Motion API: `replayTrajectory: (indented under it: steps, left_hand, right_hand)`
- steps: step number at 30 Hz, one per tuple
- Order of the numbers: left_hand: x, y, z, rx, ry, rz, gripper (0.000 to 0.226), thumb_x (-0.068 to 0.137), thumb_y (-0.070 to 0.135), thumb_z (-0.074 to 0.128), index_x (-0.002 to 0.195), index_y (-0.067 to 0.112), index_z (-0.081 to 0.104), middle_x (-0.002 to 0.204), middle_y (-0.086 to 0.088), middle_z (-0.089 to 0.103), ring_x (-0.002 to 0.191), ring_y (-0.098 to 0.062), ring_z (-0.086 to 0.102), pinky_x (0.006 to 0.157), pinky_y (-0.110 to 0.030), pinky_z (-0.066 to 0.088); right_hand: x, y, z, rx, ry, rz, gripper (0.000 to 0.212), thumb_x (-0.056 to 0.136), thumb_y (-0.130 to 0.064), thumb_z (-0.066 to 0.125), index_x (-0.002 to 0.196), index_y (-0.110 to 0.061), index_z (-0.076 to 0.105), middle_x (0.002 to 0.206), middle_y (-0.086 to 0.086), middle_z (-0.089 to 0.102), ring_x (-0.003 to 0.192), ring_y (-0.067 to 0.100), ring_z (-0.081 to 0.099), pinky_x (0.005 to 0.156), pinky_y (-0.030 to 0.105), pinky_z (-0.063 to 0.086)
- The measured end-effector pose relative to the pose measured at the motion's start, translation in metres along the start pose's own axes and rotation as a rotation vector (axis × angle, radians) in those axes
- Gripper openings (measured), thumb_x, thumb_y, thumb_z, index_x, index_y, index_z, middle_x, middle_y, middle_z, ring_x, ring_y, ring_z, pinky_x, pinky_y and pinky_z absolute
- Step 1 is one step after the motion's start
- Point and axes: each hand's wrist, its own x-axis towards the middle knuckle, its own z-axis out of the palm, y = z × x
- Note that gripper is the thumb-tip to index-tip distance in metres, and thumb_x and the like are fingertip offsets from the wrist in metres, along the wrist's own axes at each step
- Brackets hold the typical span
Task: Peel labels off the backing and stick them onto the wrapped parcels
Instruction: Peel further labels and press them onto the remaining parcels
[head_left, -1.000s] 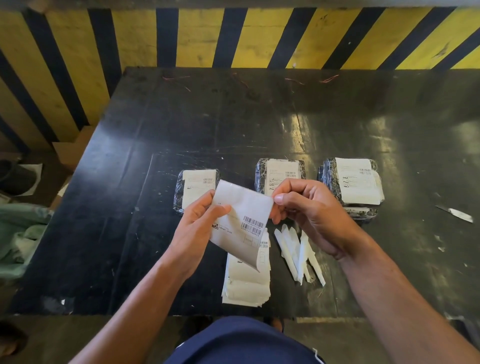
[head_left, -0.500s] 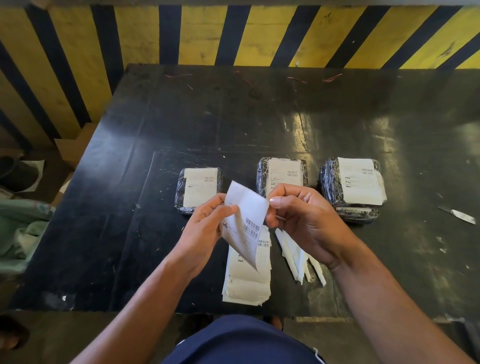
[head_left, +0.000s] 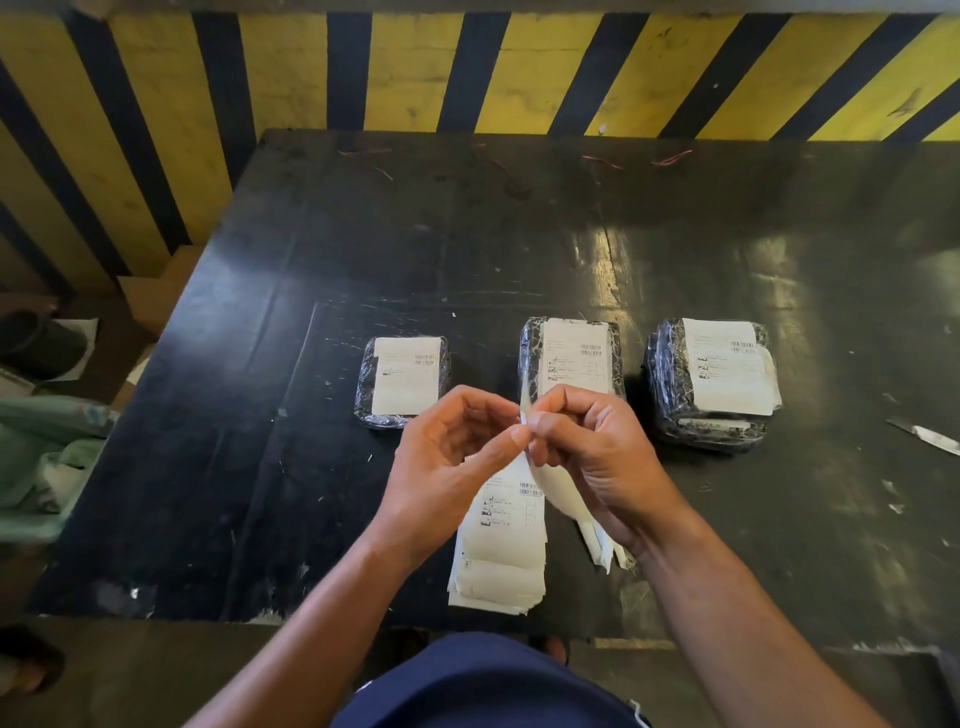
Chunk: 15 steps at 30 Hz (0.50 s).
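Three black wrapped parcels lie in a row on the black table (head_left: 519, 249): a small left parcel (head_left: 401, 382), a middle parcel (head_left: 571, 353) and a right parcel (head_left: 710, 382). Each carries a white label on top. Both hands meet in front of the middle parcel. My left hand (head_left: 449, 457) and my right hand (head_left: 587, 457) pinch one white label sheet (head_left: 558, 491), which stands edge-on between the fingertips. Under the hands lies a stack of label sheets (head_left: 501, 551). Beside it, white backing strips (head_left: 602, 545) are partly hidden by my right hand.
A knife blade (head_left: 924, 436) lies at the table's right edge. Behind the table stands a yellow-and-black striped wall (head_left: 467, 67). On the floor at left are a cardboard box (head_left: 156, 291), green cloth (head_left: 47, 462) and a dark round object (head_left: 36, 343).
The label sheet has turned from facing me flat to standing edge-on. My two hands have drawn together, fingertips now meeting at its upper edge.
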Motion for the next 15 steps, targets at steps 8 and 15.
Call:
replayTrajectory:
  steps: [8,15]
  left_hand:
    - [-0.001,-0.006,-0.002,0.046,0.042,-0.065,0.017,0.090,0.023,0.074,0.101,0.010,0.079,0.091,-0.001,0.081,0.088,-0.015,0.078,0.081,-0.024,0.060]
    - [0.006,-0.022,-0.010,-0.078,0.202,-0.264,0.012,0.103,0.016,0.063,0.099,0.007,0.070,0.099,-0.010,0.080,0.093,-0.026,0.078,0.093,-0.041,0.061]
  right_hand:
    - [0.000,0.008,0.001,-0.011,-0.004,0.057,0.018,0.084,-0.016,0.067,0.067,-0.018,0.073,0.064,0.009,0.057,0.065,0.015,0.047,0.071,0.032,0.041]
    - [0.004,0.021,-0.007,0.116,0.189,0.165,0.032,0.101,-0.003,0.049,0.072,-0.012,0.059,0.064,0.004,0.058,0.066,0.018,0.053,0.067,0.032,0.038]
